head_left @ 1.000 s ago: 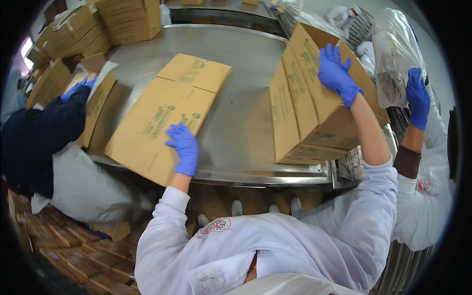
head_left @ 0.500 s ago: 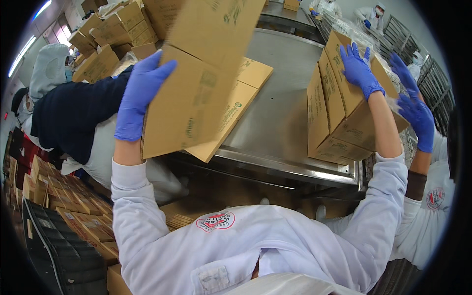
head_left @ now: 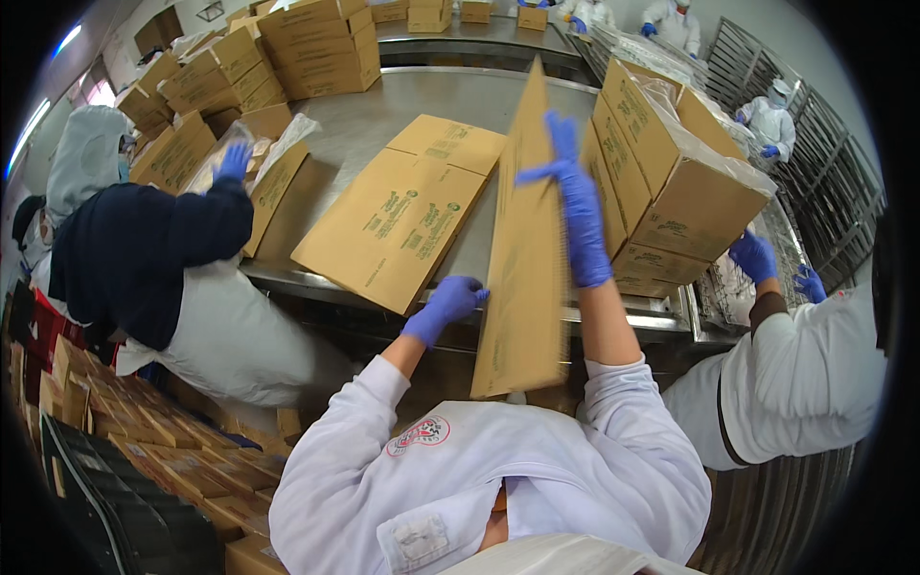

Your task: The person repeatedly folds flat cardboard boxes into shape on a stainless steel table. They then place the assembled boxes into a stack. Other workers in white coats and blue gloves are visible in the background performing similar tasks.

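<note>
A flattened cardboard carton [head_left: 522,278] stands nearly on edge in front of me, slightly blurred. My left hand [head_left: 448,309] is closed at its left edge, low down. With thumb and fingers spread, my right hand [head_left: 581,216] lies against the carton's right side, higher up. To the left on the metal table, another flat carton [head_left: 402,206] lies at a slant, its front corner past the table edge. Right of my right hand stands a stack of open boxes [head_left: 661,172], the top one lined with clear plastic.
A co-worker in a dark top [head_left: 144,230] stands at left beside an open lined box [head_left: 278,187]. Stacked boxes [head_left: 321,48] fill the table's back left. Close on my right is a co-worker in white [head_left: 815,369]. Metal racks [head_left: 815,144] stand behind the boxes.
The carton in my left hand has come down and right, turning edge-on. My right hand has left the stacked boxes and moved left onto it. The right co-worker's hands have dropped lower.
</note>
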Motion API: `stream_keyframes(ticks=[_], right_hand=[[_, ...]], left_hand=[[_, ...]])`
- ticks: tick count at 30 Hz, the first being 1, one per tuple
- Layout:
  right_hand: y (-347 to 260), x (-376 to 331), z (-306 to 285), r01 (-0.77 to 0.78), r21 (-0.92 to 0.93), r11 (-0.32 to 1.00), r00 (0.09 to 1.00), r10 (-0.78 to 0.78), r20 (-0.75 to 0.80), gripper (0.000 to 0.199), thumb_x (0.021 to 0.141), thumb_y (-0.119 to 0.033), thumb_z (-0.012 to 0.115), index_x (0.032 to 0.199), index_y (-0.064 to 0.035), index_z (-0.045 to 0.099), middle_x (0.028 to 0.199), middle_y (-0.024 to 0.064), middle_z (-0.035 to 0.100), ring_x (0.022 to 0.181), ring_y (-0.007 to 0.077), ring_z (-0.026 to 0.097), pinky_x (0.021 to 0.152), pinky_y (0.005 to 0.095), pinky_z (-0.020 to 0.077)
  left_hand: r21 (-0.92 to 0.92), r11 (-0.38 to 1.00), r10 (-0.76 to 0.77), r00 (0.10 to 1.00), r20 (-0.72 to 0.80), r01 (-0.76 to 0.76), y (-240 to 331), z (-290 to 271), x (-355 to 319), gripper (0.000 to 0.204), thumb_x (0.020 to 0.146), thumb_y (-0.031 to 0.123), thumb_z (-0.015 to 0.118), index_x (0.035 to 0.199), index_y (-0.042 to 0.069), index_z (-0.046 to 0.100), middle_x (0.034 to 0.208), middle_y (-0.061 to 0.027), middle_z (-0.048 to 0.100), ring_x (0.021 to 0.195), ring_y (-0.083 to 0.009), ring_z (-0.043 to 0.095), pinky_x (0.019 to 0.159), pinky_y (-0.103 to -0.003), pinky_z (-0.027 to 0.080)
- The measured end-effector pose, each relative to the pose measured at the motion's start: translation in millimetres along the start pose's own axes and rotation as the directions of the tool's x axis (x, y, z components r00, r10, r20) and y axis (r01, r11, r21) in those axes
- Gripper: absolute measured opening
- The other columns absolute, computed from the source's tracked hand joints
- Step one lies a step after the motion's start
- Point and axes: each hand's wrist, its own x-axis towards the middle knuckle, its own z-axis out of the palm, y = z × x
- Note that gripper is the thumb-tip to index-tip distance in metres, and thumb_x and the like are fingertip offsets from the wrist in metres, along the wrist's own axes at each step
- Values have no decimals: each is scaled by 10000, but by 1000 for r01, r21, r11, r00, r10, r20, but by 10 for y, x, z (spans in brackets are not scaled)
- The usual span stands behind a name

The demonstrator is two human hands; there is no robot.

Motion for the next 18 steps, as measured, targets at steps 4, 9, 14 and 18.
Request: stream_keyframes(ticks=[4, 9, 14, 18], right_hand=[[241, -61, -33, 89, -95, 992, 996, -91, -19, 380, 936, -337, 359, 1021, -101, 644, 1432, 91, 278, 1370, 241, 56, 1095, 366, 49], [83, -5, 125, 61, -116, 991, 998, -64, -23, 353, 927, -303, 402, 1188, -136, 571, 1440, 84, 267, 1364, 246, 114, 1084, 425, 65], [18, -96, 144, 246, -510, 824, 929, -351, -120, 130, 743, -60, 563, 723, -109, 682, 1128, 54, 607, 1230, 279, 407, 1080, 480, 73], [72, 88, -332, 305, -426, 852, 901, -403, -161, 203, 709, 0, 533, 513, -44, 505, 926, 37, 669, 1115, 252, 499, 1072, 486, 150]], left_hand=[[-193, 542, 694, 565, -447, -818, 1518, 161, -674, 529, 912, 430, 398, 1222, 15, 503, 1264, -141, 493, 1187, -249, 445, 1048, -392, 238], [213, 349, 926, 370, 70, -913, 1876, -54, -839, 754, 885, 579, 122, 1157, 37, 572, 1210, -140, 537, 1157, -272, 485, 1065, -438, 186], [502, 353, 904, 426, 35, -790, 1638, -319, -1217, 667, 898, 515, 188, 953, 49, 662, 858, -122, 638, 865, -268, 601, 921, -411, 365], [775, 229, 865, 489, 116, -589, 1755, -346, -1230, 415, 881, 325, 375, 682, 58, 622, 597, -92, 568, 579, -281, 568, 597, -395, 451]])
